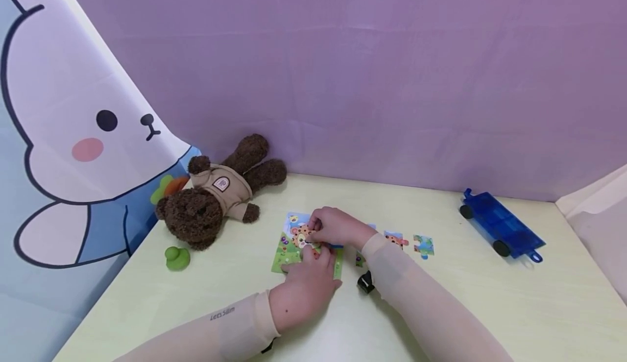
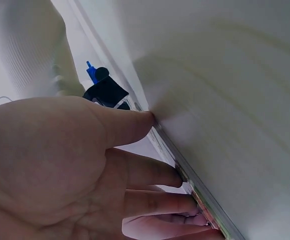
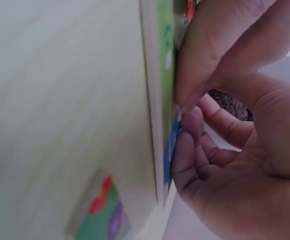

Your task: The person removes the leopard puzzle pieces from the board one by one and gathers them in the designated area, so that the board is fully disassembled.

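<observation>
A colourful jigsaw board (image 1: 280, 261) with a spotted animal picture lies on the table in front of me. My left hand (image 1: 305, 291) rests on its near side with outstretched fingers; in the left wrist view the fingertips (image 2: 172, 176) press at the board's edge. Reaching over from the right, my right hand (image 1: 340, 227) has thumb and fingers bent together over the picture, pinching a small puzzle piece (image 3: 174, 134) against the surface; the fingers hide most of it. Loose puzzle pieces (image 1: 424, 246) lie to the right, partly behind the right forearm.
A brown teddy bear (image 1: 196, 215) lies at the back left, with a green toy duck (image 1: 177, 258) nearer me. The blue wheeled toy trailer (image 1: 502, 223) stands at the far right. A purple cloth (image 1: 343, 79) hangs behind the table.
</observation>
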Tool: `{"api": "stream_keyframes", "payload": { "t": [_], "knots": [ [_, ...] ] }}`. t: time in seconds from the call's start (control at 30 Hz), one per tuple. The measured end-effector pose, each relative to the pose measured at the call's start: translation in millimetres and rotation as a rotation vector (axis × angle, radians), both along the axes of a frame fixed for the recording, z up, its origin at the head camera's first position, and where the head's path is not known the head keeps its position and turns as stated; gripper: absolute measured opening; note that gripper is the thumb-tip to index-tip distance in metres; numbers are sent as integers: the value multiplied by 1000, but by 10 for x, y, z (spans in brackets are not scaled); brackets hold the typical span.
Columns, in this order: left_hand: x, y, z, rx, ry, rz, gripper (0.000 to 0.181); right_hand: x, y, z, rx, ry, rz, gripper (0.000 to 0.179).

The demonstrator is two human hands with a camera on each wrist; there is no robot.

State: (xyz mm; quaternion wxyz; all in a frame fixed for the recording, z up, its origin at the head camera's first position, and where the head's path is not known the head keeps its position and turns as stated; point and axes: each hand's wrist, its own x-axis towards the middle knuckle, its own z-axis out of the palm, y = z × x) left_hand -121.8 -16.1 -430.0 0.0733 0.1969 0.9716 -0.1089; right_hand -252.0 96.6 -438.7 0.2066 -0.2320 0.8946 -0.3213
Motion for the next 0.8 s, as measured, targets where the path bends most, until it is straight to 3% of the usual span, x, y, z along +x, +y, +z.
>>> {"api": "stream_keyframes", "payload": {
  "t": [0.3,0.5,0.8],
  "knots": [
    [12,-17,-8,-44,46,-50,70,38,-5,14,-27,-71,-25,15],
    [14,-17,-5,-59,58,-58,71,49,-2,26,11,4,-20,22],
    [23,-14,16,-71,51,-64,70,46,-5,52,44,-4,-18,29]
  ]
}}
